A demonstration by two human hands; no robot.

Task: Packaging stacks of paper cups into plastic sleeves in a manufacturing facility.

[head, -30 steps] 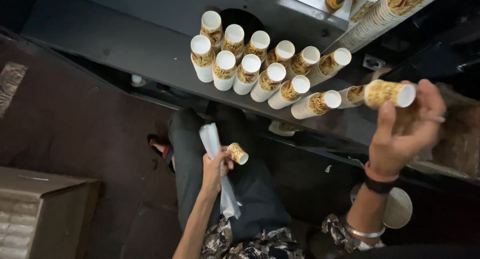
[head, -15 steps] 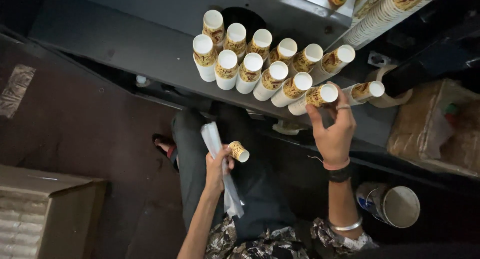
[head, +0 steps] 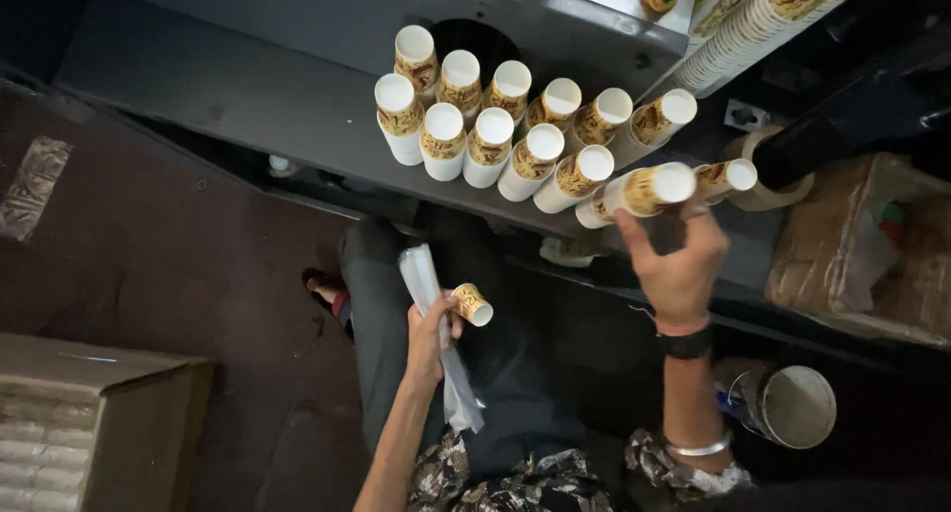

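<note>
The right hand (head: 684, 264) is raised to the near row of cup stacks (head: 525, 136) on the grey tabletop (head: 248, 96), fingers closed around one stack of paper cups (head: 644, 188) that lies tilted with its white end toward the right. Half a second earlier this hand was gripping a stack in the same row; one second earlier it held a stack out to the right, clear of the rows. The left hand (head: 431, 334) stays low over the lap, closed on a clear plastic sleeve (head: 436, 344) and a single small paper cup (head: 474, 304); its position is unchanged across the frames. Beyond the hands, two rows of upright patterned stacks stand touching one another. A cardboard box (head: 89, 423) sits at lower left, a round tin (head: 792, 405) at lower right.
</note>
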